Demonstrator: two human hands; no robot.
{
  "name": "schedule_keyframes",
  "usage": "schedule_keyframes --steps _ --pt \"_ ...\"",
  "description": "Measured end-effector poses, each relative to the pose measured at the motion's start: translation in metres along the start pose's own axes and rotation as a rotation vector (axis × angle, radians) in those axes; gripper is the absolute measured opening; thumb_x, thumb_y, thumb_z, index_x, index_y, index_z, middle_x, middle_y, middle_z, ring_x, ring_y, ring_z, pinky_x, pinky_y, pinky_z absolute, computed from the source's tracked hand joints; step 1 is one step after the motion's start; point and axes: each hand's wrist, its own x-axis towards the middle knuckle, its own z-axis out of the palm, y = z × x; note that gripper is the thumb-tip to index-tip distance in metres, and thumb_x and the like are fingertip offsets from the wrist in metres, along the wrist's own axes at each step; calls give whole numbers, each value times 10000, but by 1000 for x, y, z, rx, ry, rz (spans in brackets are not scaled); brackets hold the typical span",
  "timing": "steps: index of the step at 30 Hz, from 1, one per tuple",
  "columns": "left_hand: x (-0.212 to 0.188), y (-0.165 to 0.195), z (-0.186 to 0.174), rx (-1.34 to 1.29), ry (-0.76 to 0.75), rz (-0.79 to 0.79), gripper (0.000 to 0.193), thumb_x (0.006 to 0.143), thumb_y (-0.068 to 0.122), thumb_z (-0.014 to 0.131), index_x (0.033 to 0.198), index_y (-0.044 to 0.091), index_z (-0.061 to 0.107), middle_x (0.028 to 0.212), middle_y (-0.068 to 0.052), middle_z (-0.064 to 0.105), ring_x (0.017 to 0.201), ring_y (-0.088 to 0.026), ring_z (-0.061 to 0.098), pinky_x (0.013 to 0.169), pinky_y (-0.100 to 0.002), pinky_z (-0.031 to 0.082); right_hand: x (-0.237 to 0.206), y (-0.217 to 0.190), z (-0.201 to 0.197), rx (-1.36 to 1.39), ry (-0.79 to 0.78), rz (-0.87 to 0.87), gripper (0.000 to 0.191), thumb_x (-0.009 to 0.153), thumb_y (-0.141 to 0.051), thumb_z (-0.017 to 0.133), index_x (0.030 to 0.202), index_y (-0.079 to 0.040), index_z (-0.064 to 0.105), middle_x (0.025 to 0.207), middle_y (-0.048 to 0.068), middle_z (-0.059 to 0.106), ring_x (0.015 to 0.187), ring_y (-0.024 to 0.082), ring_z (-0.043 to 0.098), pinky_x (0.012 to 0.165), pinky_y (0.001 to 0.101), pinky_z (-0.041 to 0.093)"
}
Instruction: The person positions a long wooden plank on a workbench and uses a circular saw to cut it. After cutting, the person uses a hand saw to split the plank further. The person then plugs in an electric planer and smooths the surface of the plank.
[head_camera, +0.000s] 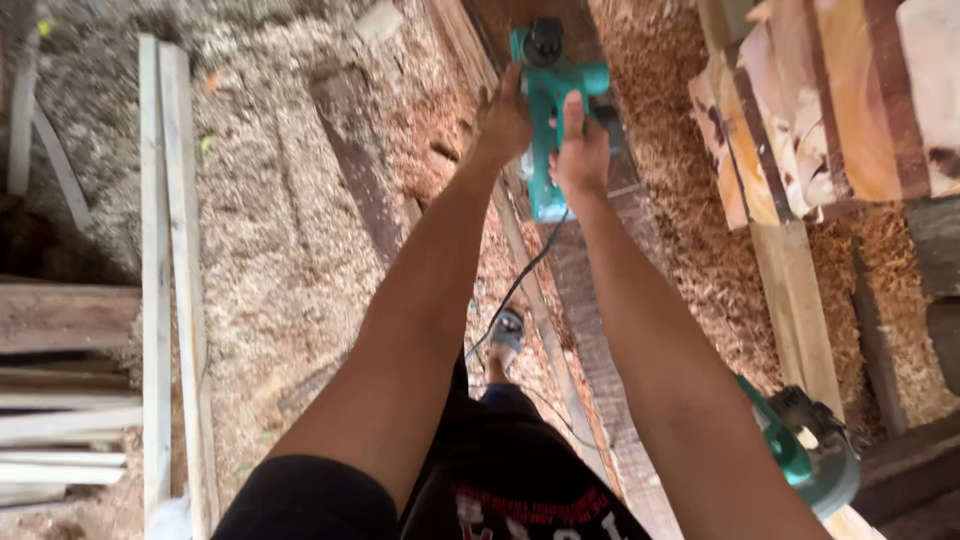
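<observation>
I see sawdust and shavings (270, 230) covering the ground on the left, pale there and reddish on the far right. Two pale slats (165, 270) run near to far along the left side, with stacked boards (60, 320) beyond them at the left edge. A pile of offcut planks (820, 110) sits far right, and a light plank (795, 300) lies below it. A second green power tool (810, 455) rests near right, just beside my right forearm. A black cord (520, 285) trails from the tool in hand down towards a sandalled foot (507, 335).

The teal electric planer (552, 110) sits far centre on a long dark board (590, 300) that runs from near to far. Its body is teal with a black knob at the far end and a flat sole on the wood.

My left hand (503, 120) is pressed against the planer's left side, fingers curled around it. My right hand (580, 155) is wrapped tightly round the rear handle. Both arms are stretched out straight.
</observation>
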Motion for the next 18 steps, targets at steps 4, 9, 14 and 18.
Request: schedule_keyframes --steps 4,9,14,18 --pt "-2 -5 8 -5 -30 -85 588 1036 209 490 1575 119 274 1542 -193 503 1429 -395 481 1245 -598 228 1 7 -3 -37 0 -23 856 909 -749 488 1115 58 681 598 12 569 393 108 484 332 300 365" --pt "-11 -5 4 46 -91 -68 559 1083 245 445 1598 132 259 1591 -157 470 1464 -382 466 1282 -605 240 1 13 -5 -61 -19 -61 883 925 -771 465 1091 69 680 543 4 481 384 105 463 329 303 344" --pt "-9 -2 -2 62 -140 -189 554 1085 258 433 1600 155 257 1614 -140 448 1478 -413 432 1273 -634 257 5 18 -5 -57 -21 -61 888 912 -775 483 1104 70 675 540 5 494 380 102 468 318 300 353" --pt "-10 -15 9 60 -133 -191 550 1087 269 424 1602 174 256 1632 -126 431 1489 -439 404 1266 -657 270 9 22 -6 32 -43 -28 857 927 -741 514 1139 80 642 647 -1 585 406 91 457 331 293 335"
